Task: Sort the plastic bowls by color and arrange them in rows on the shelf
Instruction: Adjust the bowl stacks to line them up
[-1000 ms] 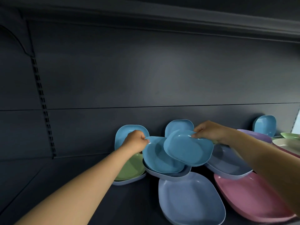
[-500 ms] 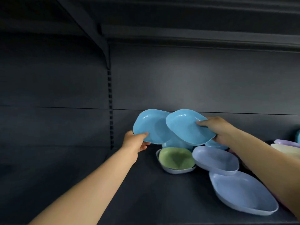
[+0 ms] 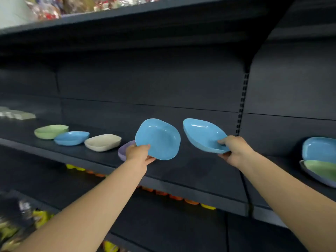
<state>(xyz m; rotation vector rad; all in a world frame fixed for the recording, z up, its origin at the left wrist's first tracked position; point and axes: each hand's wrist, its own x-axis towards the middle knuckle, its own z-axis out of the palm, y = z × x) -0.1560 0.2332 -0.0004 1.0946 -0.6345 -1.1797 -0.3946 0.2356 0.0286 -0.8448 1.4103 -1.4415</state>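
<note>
The dark shelf [image 3: 190, 171] carries a row at left — green bowl [image 3: 51, 131], blue bowl [image 3: 71, 137], cream bowl [image 3: 103, 142], purple bowl [image 3: 124, 151]. Above it the left hand [image 3: 138, 154] pinches one blue dish [image 3: 157, 139] by its near rim, and the right hand [image 3: 234, 151] pinches another [image 3: 203, 134]. The shelved blue bowl lies left of both grips, nearer the left hand — purple and cream stand between.
</note>
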